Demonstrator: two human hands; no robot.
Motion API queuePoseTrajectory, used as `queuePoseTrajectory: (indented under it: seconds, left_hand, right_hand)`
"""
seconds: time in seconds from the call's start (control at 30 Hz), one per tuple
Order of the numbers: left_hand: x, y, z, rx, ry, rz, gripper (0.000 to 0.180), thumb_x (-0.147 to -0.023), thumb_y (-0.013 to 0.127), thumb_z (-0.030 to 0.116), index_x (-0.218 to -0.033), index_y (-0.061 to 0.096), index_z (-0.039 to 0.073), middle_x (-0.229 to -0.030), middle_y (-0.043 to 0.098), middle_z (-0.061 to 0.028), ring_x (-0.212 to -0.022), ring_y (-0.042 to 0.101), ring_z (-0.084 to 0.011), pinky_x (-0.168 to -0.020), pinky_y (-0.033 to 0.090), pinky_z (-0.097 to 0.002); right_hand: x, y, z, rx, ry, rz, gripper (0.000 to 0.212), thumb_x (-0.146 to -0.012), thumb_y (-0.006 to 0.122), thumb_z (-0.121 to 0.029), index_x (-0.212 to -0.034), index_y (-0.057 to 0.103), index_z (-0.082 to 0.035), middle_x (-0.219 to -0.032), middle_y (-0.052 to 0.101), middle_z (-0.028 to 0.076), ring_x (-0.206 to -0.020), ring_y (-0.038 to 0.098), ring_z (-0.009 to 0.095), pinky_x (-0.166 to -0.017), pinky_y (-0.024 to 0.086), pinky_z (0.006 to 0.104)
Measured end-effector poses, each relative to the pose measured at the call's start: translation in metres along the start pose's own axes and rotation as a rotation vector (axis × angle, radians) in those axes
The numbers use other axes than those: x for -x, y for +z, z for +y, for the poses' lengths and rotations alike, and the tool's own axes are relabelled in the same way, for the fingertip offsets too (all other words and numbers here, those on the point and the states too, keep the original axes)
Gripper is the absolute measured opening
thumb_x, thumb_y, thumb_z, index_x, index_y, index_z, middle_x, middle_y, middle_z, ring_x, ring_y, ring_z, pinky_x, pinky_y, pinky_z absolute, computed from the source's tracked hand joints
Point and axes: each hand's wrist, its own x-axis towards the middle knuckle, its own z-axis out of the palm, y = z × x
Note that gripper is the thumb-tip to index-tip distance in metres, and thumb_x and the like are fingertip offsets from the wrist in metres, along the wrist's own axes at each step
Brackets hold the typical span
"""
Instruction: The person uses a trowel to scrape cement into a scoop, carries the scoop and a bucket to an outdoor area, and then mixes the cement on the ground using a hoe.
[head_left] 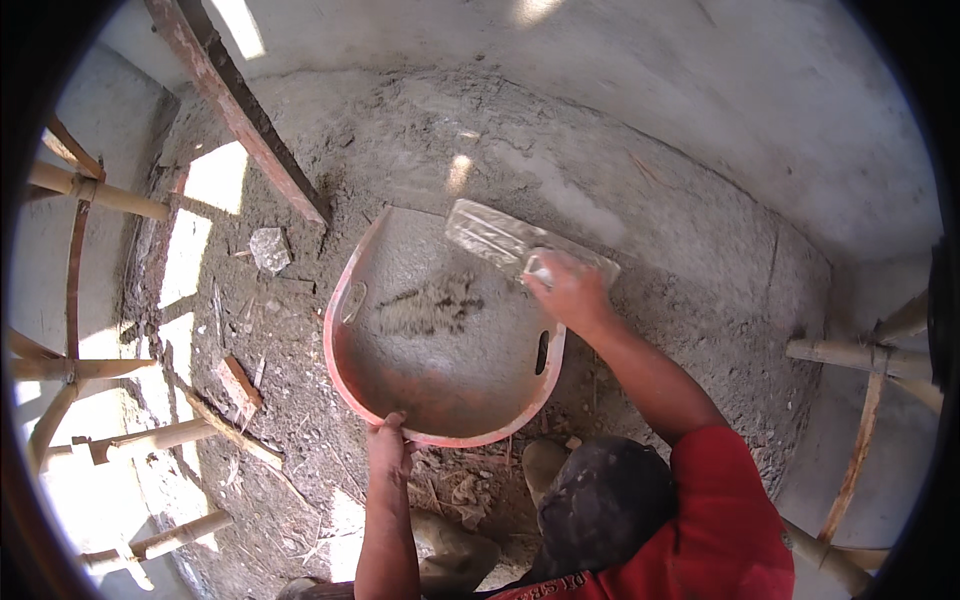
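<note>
Head view: one float (488, 232), long axis slanting from far left to near right, is gripped in the right hand's (570, 290) fingers at the red tub's (358, 372) far right edge; mortar heap (430, 306) inside, left of those fingers; left hand (390, 445) holds the near rim.

This is a building site, seemingly a bare room under work. Plain, patchy grey walls (780, 110) rise from the far edge of a rough floor (285, 345) strewn with grit, splinters and scraps. Round poles (120, 368), apparently bamboo, cross at the floor's left edge, and others at its right edge look like scaffolding. A crusted beam (240, 115) slants over the far left corner; a broken brick (238, 387) lies toward the left edge. The pan (333, 345) of grey mortar (430, 310) and smeared float (490, 232) suggest masonry work.
</note>
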Motion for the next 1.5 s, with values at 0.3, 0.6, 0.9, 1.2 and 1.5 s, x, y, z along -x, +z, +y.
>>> queuePoseTrajectory:
  seconds: [0.3, 0.6, 0.9, 1.2, 1.5]
  left_hand:
    - [0.019, -0.005, -0.028, 0.053, 0.066, 0.097, 0.043, -0.086, 0.058, 0.009, -0.128, 0.047, 0.004, -0.107, 0.062, -0.0137, -0.082, 0.069, -0.0236, -0.053, 0.061, -0.0325]
    - [0.026, -0.008, -0.043, 0.045, 0.045, 0.063, 0.043, -0.091, 0.057, 0.011, -0.132, 0.044, 0.008, -0.112, 0.063, -0.0139, -0.091, 0.069, -0.0253, -0.055, 0.061, -0.0341]
    - [0.024, -0.011, -0.036, 0.084, -0.013, 0.058, 0.04, -0.094, 0.06, 0.015, -0.131, 0.048, 0.008, -0.113, 0.065, -0.0116, -0.087, 0.069, -0.0228, -0.057, 0.061, -0.034]
    - [0.021, -0.013, -0.041, 0.222, 0.076, 0.043, 0.044, -0.086, 0.054, 0.001, -0.13, 0.049, 0.0, -0.114, 0.064, -0.0142, -0.096, 0.068, -0.0263, -0.071, 0.061, -0.0391]
    - [0.016, -0.012, -0.067, 0.247, 0.07, 0.168, 0.047, -0.084, 0.052, -0.003, -0.131, 0.048, -0.001, -0.115, 0.062, -0.0143, -0.099, 0.065, -0.0268, -0.083, 0.057, -0.0375]
  right_hand:
    - [0.017, -0.06, 0.087, -0.061, 0.497, -0.236, 0.064, -0.085, 0.07, -0.053, -0.122, 0.067, -0.001, -0.108, 0.069, 0.027, -0.106, 0.067, 0.04, -0.092, 0.052, 0.044]
    - [-0.17, 0.089, 0.029, -0.11, 0.444, -0.249, 0.066, -0.084, 0.068, -0.056, -0.131, 0.063, -0.009, -0.12, 0.068, 0.019, -0.113, 0.064, 0.036, -0.096, 0.05, 0.0459]
    - [-0.169, 0.03, 0.035, -0.121, 0.266, -0.19, 0.063, -0.083, 0.069, -0.056, -0.124, 0.068, -0.009, -0.118, 0.069, 0.018, -0.111, 0.065, 0.036, -0.094, 0.051, 0.045]
    - [-0.036, 0.003, -0.03, 0.075, -0.308, -0.258, 0.052, -0.087, 0.071, -0.045, -0.121, 0.067, -0.005, -0.114, 0.07, 0.019, -0.091, 0.07, 0.038, -0.07, 0.056, 0.0465]
    - [-0.095, 0.05, 0.007, -0.062, 0.343, -0.362, 0.065, -0.092, 0.059, -0.054, -0.13, 0.061, -0.001, -0.12, 0.065, 0.028, -0.114, 0.062, 0.043, -0.099, 0.048, 0.0471]
